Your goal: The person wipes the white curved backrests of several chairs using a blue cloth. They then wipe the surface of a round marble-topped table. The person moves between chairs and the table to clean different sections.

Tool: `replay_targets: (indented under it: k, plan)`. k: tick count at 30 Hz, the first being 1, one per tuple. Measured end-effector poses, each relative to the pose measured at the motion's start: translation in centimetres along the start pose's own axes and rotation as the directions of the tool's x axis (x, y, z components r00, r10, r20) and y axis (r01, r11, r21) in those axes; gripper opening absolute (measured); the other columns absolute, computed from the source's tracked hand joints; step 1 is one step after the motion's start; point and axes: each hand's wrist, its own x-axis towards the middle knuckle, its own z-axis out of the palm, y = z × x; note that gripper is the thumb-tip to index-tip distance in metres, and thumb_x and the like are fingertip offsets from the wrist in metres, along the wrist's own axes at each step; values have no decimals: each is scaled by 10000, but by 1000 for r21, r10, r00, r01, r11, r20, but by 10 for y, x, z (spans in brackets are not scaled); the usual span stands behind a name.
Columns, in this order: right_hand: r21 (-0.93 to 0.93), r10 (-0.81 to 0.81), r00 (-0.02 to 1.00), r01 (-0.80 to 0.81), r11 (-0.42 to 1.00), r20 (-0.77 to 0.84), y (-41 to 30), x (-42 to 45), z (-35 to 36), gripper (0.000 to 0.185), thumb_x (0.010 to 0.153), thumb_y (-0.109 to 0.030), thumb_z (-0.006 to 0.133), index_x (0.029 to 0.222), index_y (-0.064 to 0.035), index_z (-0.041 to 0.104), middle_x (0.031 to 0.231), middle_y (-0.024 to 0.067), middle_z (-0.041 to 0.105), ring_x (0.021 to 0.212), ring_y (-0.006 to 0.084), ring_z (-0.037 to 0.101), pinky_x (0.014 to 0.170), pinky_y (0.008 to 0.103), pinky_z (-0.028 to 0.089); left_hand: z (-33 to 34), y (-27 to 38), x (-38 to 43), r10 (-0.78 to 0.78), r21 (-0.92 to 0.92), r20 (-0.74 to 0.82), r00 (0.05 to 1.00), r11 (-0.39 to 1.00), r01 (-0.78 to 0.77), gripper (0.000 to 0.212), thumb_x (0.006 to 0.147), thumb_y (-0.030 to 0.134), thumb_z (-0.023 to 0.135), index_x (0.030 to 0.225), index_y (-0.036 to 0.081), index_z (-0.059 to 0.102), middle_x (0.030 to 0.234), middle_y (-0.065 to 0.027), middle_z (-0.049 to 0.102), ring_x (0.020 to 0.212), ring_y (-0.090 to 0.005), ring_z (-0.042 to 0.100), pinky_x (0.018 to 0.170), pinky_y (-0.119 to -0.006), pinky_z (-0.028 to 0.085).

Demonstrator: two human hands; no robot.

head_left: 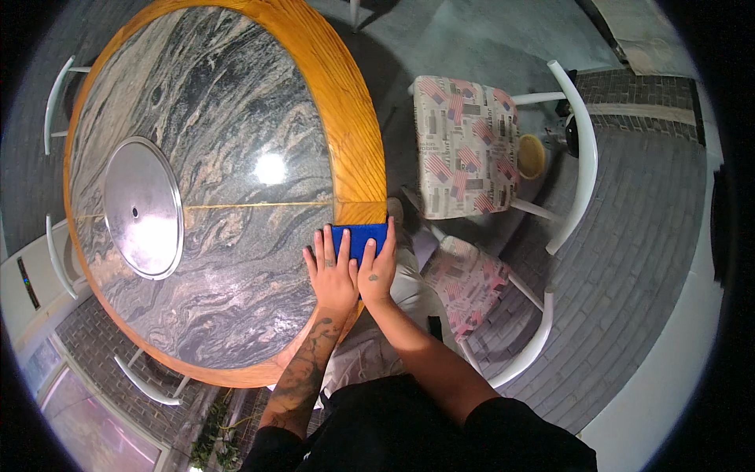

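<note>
A folded blue cloth (358, 231) lies on the wooden rim of a round table (354, 135) whose inlaid top is grey veined stone. My left hand (333, 274) rests flat with its fingers spread, partly on the cloth and partly on the stone's edge. Close beside it, my right hand (377, 268) presses on the cloth, its fingers along the table's outer edge. Both palms hide the lower part of the cloth. A round metal disc (144, 206) with a small central hole sits on the stone, far to the left of my hands.
Chairs with printed seats and white frames, one upper (466, 147) and one lower (469, 283), stand right of the table. Behind the upper seat is a yellowish round container (531, 156). More white chair backs (144, 386) surround the table's far side. A plant (215, 436) is at lower left.
</note>
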Motion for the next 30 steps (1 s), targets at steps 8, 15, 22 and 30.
replay_targets:
  k: [8, 15, 22, 30]
  plan:
    - [-49, -40, 999, 38, 998, -28, -19, 50, 1, 555, 1034, -316, 408, 1502, -31, 317, 1382, 293, 491, 1208, 452, 534, 993, 477, 447, -10, 18, 51, -28, -27, -77, 997, 999, 26, 545, 998, 280, 402, 1513, 101, 386, 1615, -185, 231, 1506, -381, 152, 1187, -598, 59]
    - [-26, -64, 998, 64, 998, -17, -27, 86, 7, 525, 1034, -324, 421, 1454, -11, 388, 1307, 279, 564, 1143, 446, 582, 950, 474, 472, -8, 20, 84, -29, -27, -125, 992, 999, 26, 554, 986, 281, 418, 1514, 117, 383, 1618, -176, 225, 1505, -372, 160, 1194, -588, 60]
    - [-89, -66, 998, 67, 994, 17, -36, 117, 11, 505, 1027, -325, 433, 1423, -13, 425, 1250, 277, 600, 1086, 443, 612, 911, 481, 494, -7, 25, 111, -66, -22, -167, 984, 998, 63, 548, 991, 287, 405, 1513, 121, 385, 1622, -171, 219, 1505, -370, 161, 1192, -595, 60]
    - [-104, -78, 995, 84, 991, 64, -56, 151, 12, 498, 1018, -322, 447, 1415, -22, 432, 1241, 279, 601, 1087, 455, 606, 911, 486, 494, -11, 37, 141, -152, 0, -209, 966, 988, 155, 552, 978, 275, 431, 1508, 124, 394, 1619, -174, 227, 1498, -374, 182, 1181, -610, 76]
